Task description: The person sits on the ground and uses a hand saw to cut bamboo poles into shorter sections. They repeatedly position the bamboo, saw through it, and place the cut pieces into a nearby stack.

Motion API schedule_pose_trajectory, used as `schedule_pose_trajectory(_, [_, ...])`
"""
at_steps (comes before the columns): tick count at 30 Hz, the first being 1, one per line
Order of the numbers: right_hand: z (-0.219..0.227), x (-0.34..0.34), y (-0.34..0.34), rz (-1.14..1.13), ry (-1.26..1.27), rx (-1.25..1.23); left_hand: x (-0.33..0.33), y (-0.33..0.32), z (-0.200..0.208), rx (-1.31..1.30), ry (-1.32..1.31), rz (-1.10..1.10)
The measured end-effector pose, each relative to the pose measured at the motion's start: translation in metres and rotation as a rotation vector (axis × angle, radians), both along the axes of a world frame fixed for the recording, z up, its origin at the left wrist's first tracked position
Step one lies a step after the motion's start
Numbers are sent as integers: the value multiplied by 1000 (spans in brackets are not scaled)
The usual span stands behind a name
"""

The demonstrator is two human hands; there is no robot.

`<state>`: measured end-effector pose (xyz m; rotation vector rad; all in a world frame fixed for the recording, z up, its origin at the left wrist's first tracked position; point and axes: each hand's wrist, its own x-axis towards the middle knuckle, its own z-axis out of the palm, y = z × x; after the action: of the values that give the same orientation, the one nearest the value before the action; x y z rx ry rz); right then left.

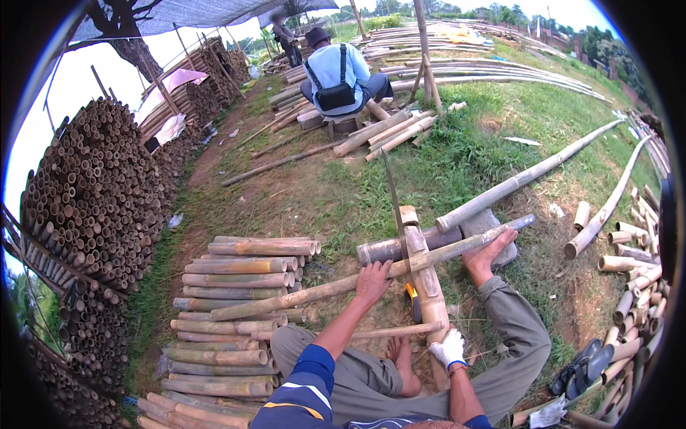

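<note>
A long bamboo pole [314, 292] slants across a thick notched bamboo beam [431, 304]. My bare left hand [373, 282] is closed over the pole, left of the beam. My right hand [449, 349], in a white glove, is closed at the beam's near part, by the end of a thinner bamboo crosspiece [396, 331]. A saw [394, 193] stands upright with its blade crossing the pole just right of my left hand. Its yellow and black handle hangs below the pole, with neither hand on it. My bare right foot [489, 250] presses on the pole's far part.
Cut bamboo lengths [232, 307] lie stacked at my left; more pieces [639, 286] and dark sandals [582, 368] lie right. Another bamboo pole [529, 175] rests near a stone block [493, 232]. A tall bamboo stack [93, 186] rises far left. A person [336, 79] sits ahead.
</note>
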<state>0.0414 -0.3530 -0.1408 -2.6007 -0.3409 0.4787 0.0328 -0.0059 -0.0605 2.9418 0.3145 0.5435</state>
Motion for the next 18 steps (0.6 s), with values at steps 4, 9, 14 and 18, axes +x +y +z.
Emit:
schedule_pose_trajectory(4, [-5, 1, 3, 3, -28, -9, 14, 9, 3, 11, 89, -33])
schedule_pose_trajectory(9, [-6, 7, 4, 16, 15, -4, 29, 17, 12, -118, 223, -64])
schedule_pose_trajectory(14, [-6, 2, 4, -13, -31, 31, 48, 32, 22, -326, 412, -54])
schedule_pose_trajectory(18, [-1, 5, 5, 4, 38, 72, 51, 50, 21, -358, 392, -130])
